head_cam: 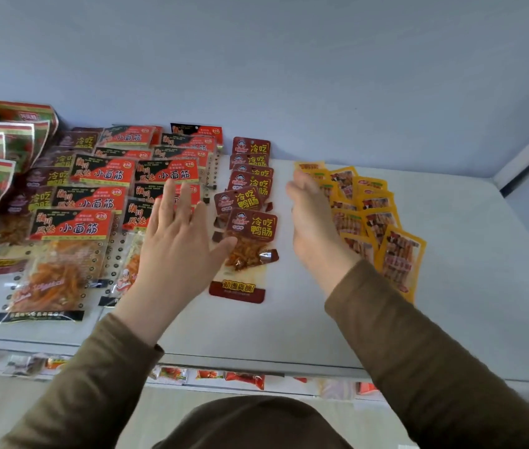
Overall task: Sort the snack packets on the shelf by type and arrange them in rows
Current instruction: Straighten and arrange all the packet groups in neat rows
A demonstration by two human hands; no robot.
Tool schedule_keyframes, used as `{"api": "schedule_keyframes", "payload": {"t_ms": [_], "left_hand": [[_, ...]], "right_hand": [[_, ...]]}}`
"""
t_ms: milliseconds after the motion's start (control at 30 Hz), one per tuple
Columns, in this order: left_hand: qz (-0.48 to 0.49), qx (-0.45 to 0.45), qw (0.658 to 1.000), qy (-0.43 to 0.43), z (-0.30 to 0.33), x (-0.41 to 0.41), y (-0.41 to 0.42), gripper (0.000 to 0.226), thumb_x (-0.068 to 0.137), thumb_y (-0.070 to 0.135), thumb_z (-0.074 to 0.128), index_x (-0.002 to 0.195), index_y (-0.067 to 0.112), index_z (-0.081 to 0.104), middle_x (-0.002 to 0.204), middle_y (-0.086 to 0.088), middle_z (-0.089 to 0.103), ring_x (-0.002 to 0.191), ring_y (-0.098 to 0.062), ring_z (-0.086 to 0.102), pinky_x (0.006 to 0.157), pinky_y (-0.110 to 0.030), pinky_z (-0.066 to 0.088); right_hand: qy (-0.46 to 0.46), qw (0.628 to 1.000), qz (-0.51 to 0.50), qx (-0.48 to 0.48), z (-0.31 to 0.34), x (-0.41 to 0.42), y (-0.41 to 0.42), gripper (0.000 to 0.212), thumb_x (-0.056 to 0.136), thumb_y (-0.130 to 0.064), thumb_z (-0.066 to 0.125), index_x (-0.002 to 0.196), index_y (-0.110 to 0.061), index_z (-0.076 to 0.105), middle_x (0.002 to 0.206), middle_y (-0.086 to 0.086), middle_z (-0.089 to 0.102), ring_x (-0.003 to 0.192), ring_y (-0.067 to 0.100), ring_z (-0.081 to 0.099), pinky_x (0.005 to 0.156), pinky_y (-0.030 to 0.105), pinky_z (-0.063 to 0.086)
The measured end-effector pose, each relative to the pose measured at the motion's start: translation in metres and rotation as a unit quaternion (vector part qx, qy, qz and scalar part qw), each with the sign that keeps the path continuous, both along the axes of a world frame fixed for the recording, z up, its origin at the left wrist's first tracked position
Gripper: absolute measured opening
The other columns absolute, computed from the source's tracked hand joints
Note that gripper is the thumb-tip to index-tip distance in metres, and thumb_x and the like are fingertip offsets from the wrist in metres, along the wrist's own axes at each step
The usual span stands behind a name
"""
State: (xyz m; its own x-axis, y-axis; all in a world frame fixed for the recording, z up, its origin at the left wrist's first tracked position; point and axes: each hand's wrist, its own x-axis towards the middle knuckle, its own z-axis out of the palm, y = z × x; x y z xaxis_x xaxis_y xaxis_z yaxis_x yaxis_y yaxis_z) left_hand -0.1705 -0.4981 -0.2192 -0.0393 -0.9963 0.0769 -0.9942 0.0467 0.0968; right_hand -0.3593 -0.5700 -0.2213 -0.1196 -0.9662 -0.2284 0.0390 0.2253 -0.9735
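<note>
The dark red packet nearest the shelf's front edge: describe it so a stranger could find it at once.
On the white shelf, find the single column of dark red packets running front to back between the two hands. The dark red packet is the front one, beside the left hand thumb; it alone shows fully, down to its dark red bottom band.

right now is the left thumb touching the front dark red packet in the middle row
Cannot tell. In the head view the left hand's thumb tip overlaps the front dark red packet's left edge, but one view cannot show whether it presses or hovers above.
</note>
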Motion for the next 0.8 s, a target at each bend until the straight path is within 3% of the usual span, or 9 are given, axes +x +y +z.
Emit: {"api": "schedule_keyframes", "payload": {"t_ms": [67,100,233,333,467,567,600,700,800], "left_hand": [[-0.015,0.024,1.0,-0.007,-0.002,-0.001,-0.001,0.09,0.095,0.076,0.017,0.161,0.016,0.018,0.171,-0.011,-0.012,0.152,-0.03,-0.028,0.12,-0.042,-0.016],[-0.023,0.033,0.999,-0.008,-0.005,-0.005,0.0,0.089,0.095,0.076,0.015,0.162,0.017,0.014,0.171,-0.01,-0.013,0.152,-0.029,-0.028,0.121,-0.042,-0.015],[-0.028,0.056,0.998,0.004,-0.014,-0.02,0.003,0.09,0.095,0.074,0.012,0.162,0.014,0.017,0.172,-0.01,-0.006,0.155,-0.027,-0.022,0.121,-0.04,-0.014],[-0.02,0.068,0.997,0.032,-0.012,-0.018,0.003,0.09,0.093,0.075,0.012,0.16,0.015,0.022,0.172,-0.012,0.0,0.156,-0.028,-0.018,0.12,-0.039,-0.013],[0.001,0.024,1.0,-0.012,-0.01,-0.007,0.001,0.088,0.094,0.073,0.011,0.155,0.013,0.03,0.172,-0.014,-0.001,0.156,-0.031,-0.018,0.121,-0.042,-0.014],[0.0,0.036,0.999,-0.024,-0.012,-0.012,-0.011,0.082,0.098,0.072,0.015,0.154,0.014,0.032,0.172,-0.012,-0.003,0.157,-0.031,-0.017,0.125,-0.046,-0.009],[-0.002,0.044,0.999,-0.015,-0.012,-0.016,-0.016,0.079,0.1,0.07,0.018,0.154,0.015,0.034,0.172,-0.013,-0.001,0.157,-0.032,-0.015,0.125,-0.047,-0.008],[-0.006,0.066,0.998,0.024,-0.014,-0.019,-0.024,0.071,0.103,0.064,0.024,0.158,0.02,0.027,0.172,-0.015,0.003,0.158,-0.033,-0.01,0.126,-0.048,-0.007],[-0.007,0.039,0.999,0.017,-0.01,-0.015,-0.021,0.071,0.105,0.059,0.024,0.163,0.021,0.011,0.172,-0.012,0.004,0.158,-0.034,-0.01,0.125,-0.047,-0.008]], "right_hand": [[-0.004,1.0,0.007,0.006,-0.009,0.006,0.031,0.05,0.109,-0.026,0.042,0.158,-0.028,0.029,0.156,-0.01,0.035,0.124,-0.015,0.045,0.075,0.007,0.04],[-0.005,1.0,0.013,0.005,-0.012,0.011,0.043,0.05,0.109,-0.028,0.041,0.158,-0.03,0.027,0.158,-0.009,0.034,0.121,-0.014,0.041,0.072,0.006,0.039],[-0.008,0.999,0.028,-0.039,-0.018,0.028,0.057,0.051,0.11,-0.029,0.04,0.158,-0.029,0.025,0.159,-0.01,0.034,0.137,0.003,0.039,0.099,0.017,0.042],[0.0,0.998,0.027,-0.056,-0.018,0.028,0.057,0.047,0.11,-0.029,0.04,0.156,-0.03,0.03,0.142,-0.016,0.041,0.117,-0.012,0.045,0.076,0.002,0.044],[0.031,0.998,0.01,-0.058,-0.019,0.015,0.056,0.047,0.11,-0.03,0.039,0.156,-0.031,0.03,0.162,-0.007,0.033,0.14,0.001,0.034,0.087,0.005,0.033],[0.042,0.998,0.028,-0.037,-0.013,0.019,0.047,0.05,0.11,-0.027,0.039,0.158,-0.027,0.024,0.165,-0.001,0.029,0.147,0.012,0.032,0.101,0.016,0.036],[0.048,0.998,0.04,-0.028,-0.009,0.022,0.044,0.052,0.11,-0.027,0.039,0.159,-0.026,0.021,0.165,0.0,0.028,0.145,0.012,0.035,0.101,0.015,0.038],[0.041,0.997,0.062,-0.02,-0.001,0.028,0.041,0.052,0.11,-0.028,0.039,0.159,-0.027,0.021,0.162,-0.003,0.032,0.129,0.005,0.04,0.07,-0.004,0.04],[0.018,0.999,0.041,-0.012,0.0,0.019,0.045,0.052,0.11,-0.03,0.039,0.159,-0.029,0.023,0.164,-0.004,0.029,0.139,0.009,0.041,0.086,0.007,0.041]]}}
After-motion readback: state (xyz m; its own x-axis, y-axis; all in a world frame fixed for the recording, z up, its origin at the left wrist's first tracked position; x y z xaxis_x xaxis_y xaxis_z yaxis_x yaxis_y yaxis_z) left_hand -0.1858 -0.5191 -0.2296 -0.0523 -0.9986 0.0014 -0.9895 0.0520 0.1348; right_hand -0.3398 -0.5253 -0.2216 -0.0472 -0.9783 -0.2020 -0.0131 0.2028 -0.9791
